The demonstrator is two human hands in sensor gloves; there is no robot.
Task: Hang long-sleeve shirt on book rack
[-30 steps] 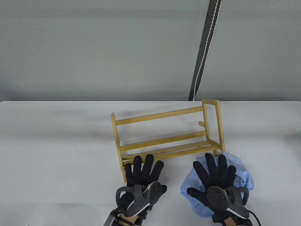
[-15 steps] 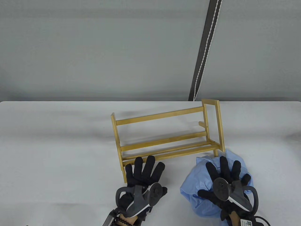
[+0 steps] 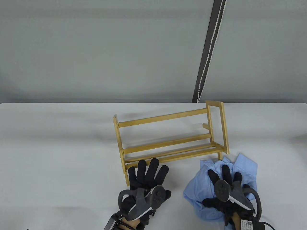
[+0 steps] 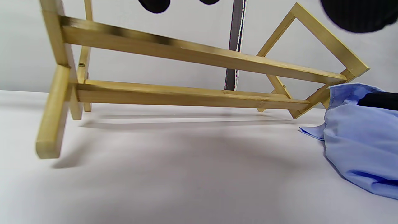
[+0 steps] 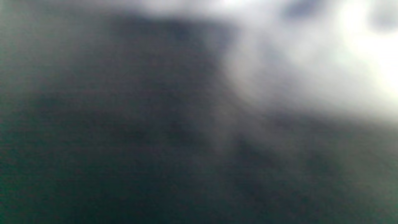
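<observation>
A light blue shirt (image 3: 247, 171) lies bunched on the white table in front of the right end of a wooden book rack (image 3: 168, 141). My right hand (image 3: 224, 178) is on top of the bunch with its fingers curled into the cloth, gripping it. My left hand (image 3: 148, 171) lies flat and open on the table, fingers spread, their tips at the rack's front left foot. In the left wrist view the rack (image 4: 186, 71) is close ahead and the shirt (image 4: 357, 140) is at the right. The right wrist view is dark and blurred, covered by cloth.
The white table (image 3: 60, 155) stretches wide to the left of the rack and behind it. A dark strap with white stitching (image 3: 208, 50) hangs down the grey wall behind the table.
My right hand's fingers have curled from flat and spread into the shirt, gathering it; the cloth has bunched up and a fold has risen at its right. My left hand has barely moved.
</observation>
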